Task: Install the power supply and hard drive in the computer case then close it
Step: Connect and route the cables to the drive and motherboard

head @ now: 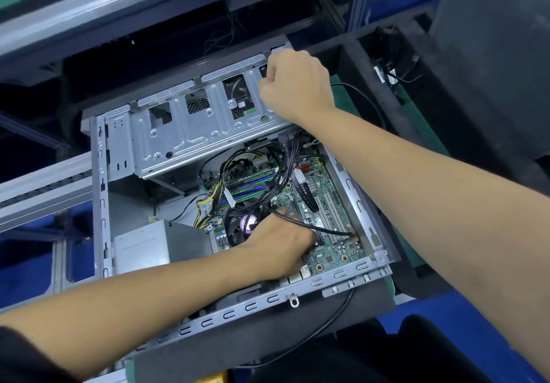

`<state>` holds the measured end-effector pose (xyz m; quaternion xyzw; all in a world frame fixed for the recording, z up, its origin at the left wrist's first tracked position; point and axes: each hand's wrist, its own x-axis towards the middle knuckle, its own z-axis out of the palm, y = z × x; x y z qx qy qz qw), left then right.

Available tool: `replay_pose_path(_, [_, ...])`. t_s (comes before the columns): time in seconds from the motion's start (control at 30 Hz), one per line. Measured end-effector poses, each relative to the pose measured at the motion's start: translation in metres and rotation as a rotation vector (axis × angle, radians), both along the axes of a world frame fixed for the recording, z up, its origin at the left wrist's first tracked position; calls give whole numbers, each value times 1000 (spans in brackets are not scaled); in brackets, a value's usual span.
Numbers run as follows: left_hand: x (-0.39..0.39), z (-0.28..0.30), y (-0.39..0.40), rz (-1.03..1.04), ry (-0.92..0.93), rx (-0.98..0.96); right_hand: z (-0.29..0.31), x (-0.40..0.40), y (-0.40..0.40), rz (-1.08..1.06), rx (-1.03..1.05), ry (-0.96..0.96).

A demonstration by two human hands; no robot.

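Mid-install, case not closed: computer case [375, 241] lies open on its side, power supply [140, 245] already seated in the near-left corner, hard drive probably the part glimpsed through the drive cage [190, 132] cutout, hard to confirm. Left hand [279, 242] reaches in over the motherboard [333, 224], fingers curled around a black cable [327, 230]. Right hand [294, 81] is fisted at the cage's far end, grip contents not visible; next move likely routing and plugging that cable.

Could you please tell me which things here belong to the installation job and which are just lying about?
Job: computer case, drive cage, power supply, black cable, left hand, right hand.
Lying about: black foam tray, green mat.
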<state>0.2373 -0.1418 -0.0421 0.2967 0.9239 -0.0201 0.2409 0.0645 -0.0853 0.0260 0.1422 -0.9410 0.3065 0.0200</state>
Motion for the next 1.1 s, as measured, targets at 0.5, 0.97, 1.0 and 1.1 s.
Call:
replay_pose_path(0.5, [0, -2, 4, -46, 62, -60, 1, 1, 0, 0, 9, 7])
replay_pose_path(0.97, [-2, -1, 5, -60, 26, -44, 2, 2, -1, 4, 27, 5])
replay_pose_path(1.0, [-3, -1, 6, -55, 23, -40, 2, 2, -1, 1, 27, 4])
replay_pose_path(1.1, [-3, -1, 6, -54, 13, -29, 2, 2, -1, -2, 21, 4])
